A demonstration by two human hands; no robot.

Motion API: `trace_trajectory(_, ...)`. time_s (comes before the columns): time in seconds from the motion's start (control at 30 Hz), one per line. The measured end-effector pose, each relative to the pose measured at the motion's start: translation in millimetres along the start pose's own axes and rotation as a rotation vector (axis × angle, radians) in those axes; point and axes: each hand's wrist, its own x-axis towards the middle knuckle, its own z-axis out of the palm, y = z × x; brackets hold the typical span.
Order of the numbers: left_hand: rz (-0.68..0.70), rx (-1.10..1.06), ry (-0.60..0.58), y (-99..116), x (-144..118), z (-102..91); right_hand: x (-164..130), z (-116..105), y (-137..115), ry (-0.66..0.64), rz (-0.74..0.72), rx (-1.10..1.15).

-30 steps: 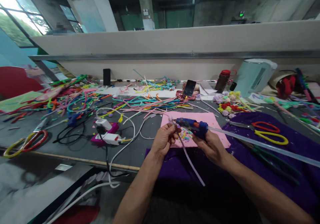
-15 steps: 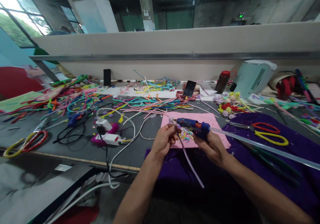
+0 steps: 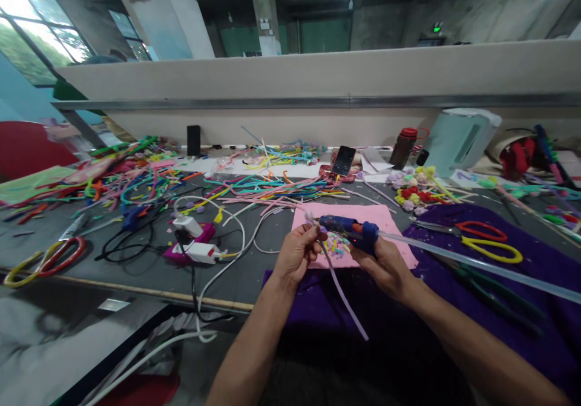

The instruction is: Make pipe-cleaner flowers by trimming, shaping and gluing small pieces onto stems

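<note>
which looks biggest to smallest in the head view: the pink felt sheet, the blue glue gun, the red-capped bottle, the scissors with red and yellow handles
1. pink felt sheet, largest though partly covered.
2. scissors.
3. blue glue gun in the right hand, body only, without its clear stick.
4. red-capped bottle, smallest, but farther from the camera, so that rank is unsure.

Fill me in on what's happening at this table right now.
A person sits at a cluttered craft table. The left hand pinches the top of a lilac pipe cleaner whose tail hangs toward the lap. The right hand grips a blue glue gun, nozzle pointing at the pinched end, a clear glue stick trailing behind. Both work over a pink sheet; scissors lie to the right.
</note>
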Motion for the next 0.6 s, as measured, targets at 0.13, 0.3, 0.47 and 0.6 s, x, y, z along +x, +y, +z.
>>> trace_trajectory(0.13, -0.002, 0.009, -0.005, 1, -1, 1.7, 0, -1, 2, -0.013, -0.010, 0.010)
trace_trajectory(0.3, 0.002, 0.031, 0.013, 5, -2, 5.8, 8, -21, 9, 0.036, 0.102, 0.097)
trace_trajectory(0.47, 0.001, 0.032, 0.008, 6, -1, 5.5, 18, -40, 42, 0.186, 0.421, 0.385)
trace_trajectory(0.6, 0.014, 0.026, -0.011, 5, -1, 4.8, 25, -37, 67, 0.194, 0.577, 0.494)
